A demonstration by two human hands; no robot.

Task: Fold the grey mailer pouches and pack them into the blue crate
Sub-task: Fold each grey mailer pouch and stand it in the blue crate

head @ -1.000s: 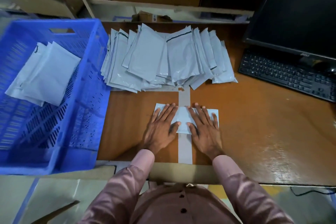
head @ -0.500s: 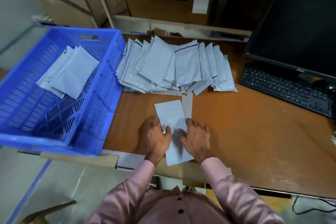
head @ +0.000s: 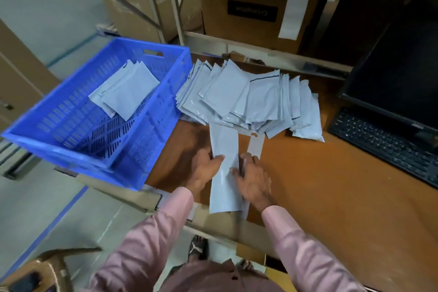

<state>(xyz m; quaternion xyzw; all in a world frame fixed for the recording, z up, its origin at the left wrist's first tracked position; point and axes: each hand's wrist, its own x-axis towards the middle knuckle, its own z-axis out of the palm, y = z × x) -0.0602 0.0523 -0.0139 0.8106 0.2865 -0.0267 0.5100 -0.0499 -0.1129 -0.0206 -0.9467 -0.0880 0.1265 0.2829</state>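
A narrow folded grey pouch (head: pixel 224 170) lies lengthwise on the brown table, its near end hanging past the front edge. My left hand (head: pixel 205 168) grips its left edge, thumb on top. My right hand (head: pixel 254 179) grips the pouch's right edge, thumb laid on the top face. Behind them spreads a fanned pile of several flat grey pouches (head: pixel 248 99). The blue crate (head: pixel 99 111) stands to the left, partly off the table, with a few folded pouches (head: pixel 125 90) inside near its far side.
A strip of pale tape (head: pixel 255 146) runs down the table beside the pouch. A black keyboard (head: pixel 388 147) and monitor (head: pixel 400 83) fill the right. Cardboard boxes (head: pixel 251 14) sit on a shelf behind. Bare brown tabletop (head: pixel 331 197) lies right of my hands.
The pouch, pressed flat crosswise under both palms a second ago, is now turned lengthwise and folded narrower. Both hands have moved to grip its long edges. My view has swung left.
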